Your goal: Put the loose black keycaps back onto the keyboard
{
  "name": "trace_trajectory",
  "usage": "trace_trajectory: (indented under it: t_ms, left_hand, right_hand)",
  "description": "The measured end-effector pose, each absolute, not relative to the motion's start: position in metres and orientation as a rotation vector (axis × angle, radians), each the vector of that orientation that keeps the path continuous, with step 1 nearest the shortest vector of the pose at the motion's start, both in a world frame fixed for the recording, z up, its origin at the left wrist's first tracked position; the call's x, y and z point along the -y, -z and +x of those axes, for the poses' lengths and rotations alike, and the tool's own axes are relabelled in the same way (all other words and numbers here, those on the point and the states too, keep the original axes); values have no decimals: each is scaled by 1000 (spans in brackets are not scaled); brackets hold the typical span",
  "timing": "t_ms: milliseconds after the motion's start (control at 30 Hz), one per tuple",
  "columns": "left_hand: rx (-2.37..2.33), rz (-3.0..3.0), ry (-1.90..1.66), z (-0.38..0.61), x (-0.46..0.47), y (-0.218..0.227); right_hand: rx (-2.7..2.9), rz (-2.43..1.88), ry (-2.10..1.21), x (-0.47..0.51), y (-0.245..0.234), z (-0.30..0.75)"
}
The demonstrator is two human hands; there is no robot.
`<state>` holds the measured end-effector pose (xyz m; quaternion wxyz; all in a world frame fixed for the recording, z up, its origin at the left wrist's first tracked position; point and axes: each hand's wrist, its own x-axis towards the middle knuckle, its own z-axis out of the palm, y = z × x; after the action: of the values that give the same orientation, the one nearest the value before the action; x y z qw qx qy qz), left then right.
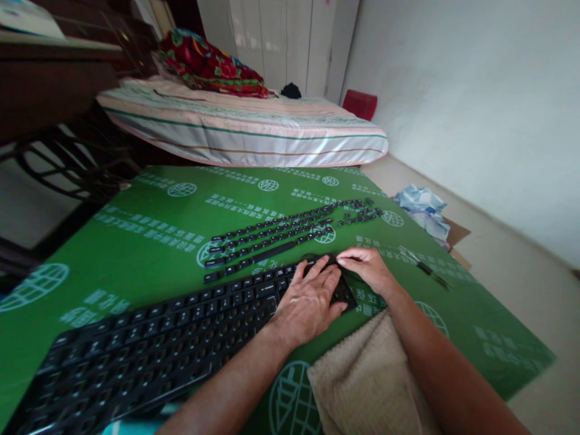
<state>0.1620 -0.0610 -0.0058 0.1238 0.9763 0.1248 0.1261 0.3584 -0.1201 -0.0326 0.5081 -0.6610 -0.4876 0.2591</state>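
Observation:
A black keyboard (172, 338) lies slantwise on the green board, with many bare key sockets and its top rows of keycaps in place. My left hand (308, 302) rests flat over the right end of the keyboard, fingers spread. At the far right corner of the keyboard, my right hand (365, 266) has its thumb and fingertips pinched together; what is between them is too small to make out. Beyond the keyboard, loose black keycaps (272, 232) lie in several rows. A beige cloth (367, 374) lies near my right forearm.
The green board (149, 223) has white printing. To the right lies a slim tool with a dark handle (425, 267). Crumpled blue-white plastic (421, 208) and cardboard (457, 232) sit by the board's right edge. A bed (244, 133) stands behind, a dark wooden table (54, 78) at left.

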Motion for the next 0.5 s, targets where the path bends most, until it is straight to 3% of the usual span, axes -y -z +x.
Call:
trace_trajectory:
  t_ms: [500]
  left_hand:
    - [-57, 2922, -576, 147, 75, -5]
  right_hand:
    - [1191, -1468, -507, 128, 30, 349]
